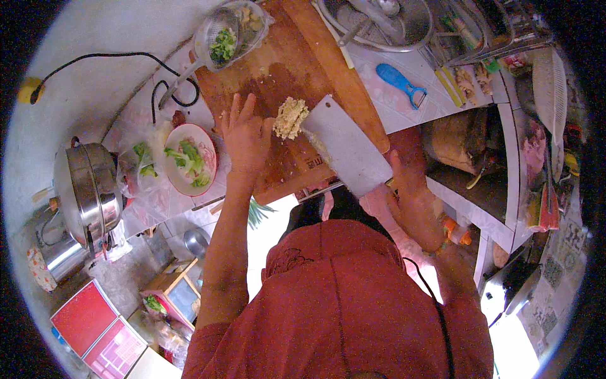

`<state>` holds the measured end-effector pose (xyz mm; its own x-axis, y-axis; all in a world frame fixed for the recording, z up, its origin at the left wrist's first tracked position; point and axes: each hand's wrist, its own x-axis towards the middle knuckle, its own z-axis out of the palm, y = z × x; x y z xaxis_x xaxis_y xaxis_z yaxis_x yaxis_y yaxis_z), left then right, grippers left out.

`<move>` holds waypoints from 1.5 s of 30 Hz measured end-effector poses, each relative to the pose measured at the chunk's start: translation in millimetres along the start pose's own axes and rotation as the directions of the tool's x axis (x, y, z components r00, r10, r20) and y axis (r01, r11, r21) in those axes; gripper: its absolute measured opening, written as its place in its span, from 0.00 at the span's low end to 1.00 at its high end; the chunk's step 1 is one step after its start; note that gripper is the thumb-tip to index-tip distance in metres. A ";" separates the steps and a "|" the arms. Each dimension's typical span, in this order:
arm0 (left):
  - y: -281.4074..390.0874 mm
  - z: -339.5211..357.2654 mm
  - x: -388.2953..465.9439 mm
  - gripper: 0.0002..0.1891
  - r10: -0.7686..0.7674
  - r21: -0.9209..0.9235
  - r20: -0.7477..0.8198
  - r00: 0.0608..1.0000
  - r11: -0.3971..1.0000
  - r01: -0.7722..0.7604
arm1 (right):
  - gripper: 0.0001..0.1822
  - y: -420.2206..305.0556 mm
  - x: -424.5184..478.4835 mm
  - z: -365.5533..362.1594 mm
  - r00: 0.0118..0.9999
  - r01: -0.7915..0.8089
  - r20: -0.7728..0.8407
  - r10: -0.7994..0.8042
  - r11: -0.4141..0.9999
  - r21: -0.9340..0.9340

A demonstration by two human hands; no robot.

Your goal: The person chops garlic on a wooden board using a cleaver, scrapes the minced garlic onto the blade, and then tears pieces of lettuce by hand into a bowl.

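My right hand (407, 194) grips the handle of a Chinese cleaver (350, 147), its wide steel blade lying over the wooden cutting board (293, 52). Pale bits cling along the blade's left edge. Against the blade's upper left side sits a heap of finely minced pale yellow food (290, 117), garlic or ginger; which one I cannot tell. Just left of the heap, my left hand (246, 137) is over the board with its fingers apart and nothing held. Its thumb side points at the mince; whether they touch is unclear.
A strainer (208, 52) with chopped greens overlaps the board's far left corner. Left of the board stands a red-rimmed bowl (214, 163) of greens, then a lidded steel pot (97, 189). A blue peeler (397, 78) and a metal basin (416, 45) lie to the right.
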<state>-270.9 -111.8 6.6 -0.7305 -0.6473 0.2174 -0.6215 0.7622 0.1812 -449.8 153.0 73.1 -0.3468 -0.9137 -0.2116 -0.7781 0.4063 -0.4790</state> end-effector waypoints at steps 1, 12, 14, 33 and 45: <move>0.4 -0.5 -1.7 0.10 -0.018 -0.025 0.006 1.000 1.000 0.018 | 0.35 3.1 -1.3 10.0 0.999 -0.034 -0.038 0.036 0.997 0.062; 96.8 -24.9 -52.8 0.28 0.560 0.024 0.073 0.825 0.826 -0.563 | 0.28 -1.9 11.1 14.8 0.996 0.007 -0.089 0.006 0.990 0.139; 90.3 -23.7 -47.0 0.29 0.478 0.027 0.159 0.864 0.872 -0.488 | 0.20 -2.6 16.9 6.2 0.991 0.046 -0.125 -0.036 0.996 0.073; 25.8 6.7 -14.7 0.18 0.220 0.097 0.143 0.965 0.967 -0.235 | 0.27 60.6 -36.1 53.6 0.961 -0.264 -0.006 0.277 0.922 0.285; 3.7 15.1 -22.8 0.14 0.129 -0.156 0.093 0.987 0.981 -0.114 | 0.17 45.0 -12.5 59.7 0.870 -0.447 -0.012 0.494 0.797 0.407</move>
<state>-260.8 -94.3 -12.2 -0.8276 -0.5410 0.1492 -0.4827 0.8219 0.3026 -449.3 182.7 3.4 -0.6918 -0.5941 -0.4104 -0.2517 0.7311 -0.6341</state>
